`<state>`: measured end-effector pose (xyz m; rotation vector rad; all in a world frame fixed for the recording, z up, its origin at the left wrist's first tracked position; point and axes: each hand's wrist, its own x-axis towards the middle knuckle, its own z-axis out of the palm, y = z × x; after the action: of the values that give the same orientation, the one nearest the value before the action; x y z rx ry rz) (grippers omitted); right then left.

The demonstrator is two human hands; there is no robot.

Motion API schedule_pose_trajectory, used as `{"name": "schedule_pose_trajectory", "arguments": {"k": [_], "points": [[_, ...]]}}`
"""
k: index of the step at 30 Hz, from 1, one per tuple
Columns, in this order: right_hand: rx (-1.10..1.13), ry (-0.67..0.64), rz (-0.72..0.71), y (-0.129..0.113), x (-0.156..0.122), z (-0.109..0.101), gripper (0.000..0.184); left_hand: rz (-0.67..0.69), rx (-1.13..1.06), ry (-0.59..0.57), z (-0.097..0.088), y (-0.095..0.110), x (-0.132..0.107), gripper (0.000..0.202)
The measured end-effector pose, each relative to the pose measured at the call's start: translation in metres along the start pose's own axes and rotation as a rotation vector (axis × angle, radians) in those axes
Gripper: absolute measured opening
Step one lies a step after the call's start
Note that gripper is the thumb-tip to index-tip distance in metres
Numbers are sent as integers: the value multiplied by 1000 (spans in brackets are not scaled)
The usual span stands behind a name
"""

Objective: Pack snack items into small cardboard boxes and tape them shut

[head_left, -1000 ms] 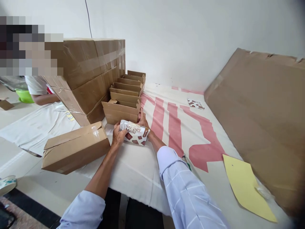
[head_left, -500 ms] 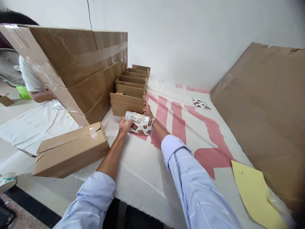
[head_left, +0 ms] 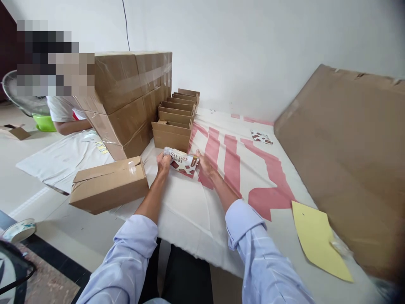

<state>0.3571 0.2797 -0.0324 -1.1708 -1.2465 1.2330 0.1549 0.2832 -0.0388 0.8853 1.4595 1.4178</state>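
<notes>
A white and brown "Super Meal" packet lies low over the white and red cloth, held between both my hands. My left hand grips its left end with fingers curled. My right hand pinches its right end. Just beyond the packet stands a row of several small open cardboard boxes, running back toward the wall.
A tall stack of taped cartons rises left of the row. A smaller taped box lies to my left. A big cardboard sheet leans at right, with yellow paper below it. Another packet lies farther back. A second person sits behind the cartons.
The packet has tipped flatter and come slightly toward me. My right hand has slid from behind the packet out to its right end. The view has shifted a little.
</notes>
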Motion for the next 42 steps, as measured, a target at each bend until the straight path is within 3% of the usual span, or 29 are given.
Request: {"name": "schedule_pose_trajectory", "arguments": {"k": [3, 6, 9, 13, 17, 21, 27, 31, 37, 42], "points": [[94, -135, 46, 5, -30, 7, 64, 11, 21, 57, -4, 3, -8, 15], [31, -47, -34, 8, -35, 22, 46, 44, 59, 120, -8, 7, -10, 17], [-53, 58, -66, 7, -18, 42, 31, 127, 120, 194, -13, 14, -8, 31], [-95, 105, -107, -5, 19, 64, 21, 277, 237, 261, -20, 23, -8, 63], [-224, 153, -173, -9, 30, 65, 38, 327, 347, 150, -14, 19, -11, 73], [-532, 239, -236, 14, -2, 53, 51, 278, 421, 64, 1, 7, -11, 84], [-745, 75, -257, 61, -72, 49, 39, 265, 752, 108, 12, -11, -13, 111], [-844, 53, -249, 65, -81, 53, 41, 264, 860, 118, 15, -20, -12, 115], [-978, 64, -269, 65, -93, 53, 14, 219, 863, 146, 19, -18, 6, 112], [-972, 77, -292, 72, -95, 53, 6, 258, 846, 141, 31, -16, 20, 106]]}}
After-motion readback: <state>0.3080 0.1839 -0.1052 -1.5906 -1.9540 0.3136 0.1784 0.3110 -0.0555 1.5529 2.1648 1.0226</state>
